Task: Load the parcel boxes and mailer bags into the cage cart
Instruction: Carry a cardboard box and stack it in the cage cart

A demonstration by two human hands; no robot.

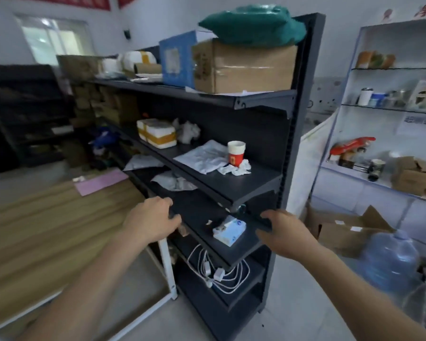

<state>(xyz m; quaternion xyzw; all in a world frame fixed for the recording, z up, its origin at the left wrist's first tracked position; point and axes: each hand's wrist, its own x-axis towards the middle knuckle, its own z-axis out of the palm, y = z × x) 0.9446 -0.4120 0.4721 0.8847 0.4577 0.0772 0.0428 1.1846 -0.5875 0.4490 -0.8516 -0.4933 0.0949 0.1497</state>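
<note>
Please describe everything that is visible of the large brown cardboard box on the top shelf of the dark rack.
The cardboard box is brown, closed, and sealed with glossy clear tape across its long side. Its short left face carries dark print, too blurred to read. It stands upright at the right end of the top shelf. A green bag lies on its lid, and a blue box stands close beside its left face. White paper shows under its front edge.

I read the shelving (256, 183) as matt, dark-painted metal. The box (256, 80) on top is brown cardboard sealed with glossy clear tape (246, 67). The green mailer bag (253, 24) above it is glossy plastic film; the white mailer bag (202, 157) is crinkled, dull plastic. The cup (236, 153) is paper.
</note>
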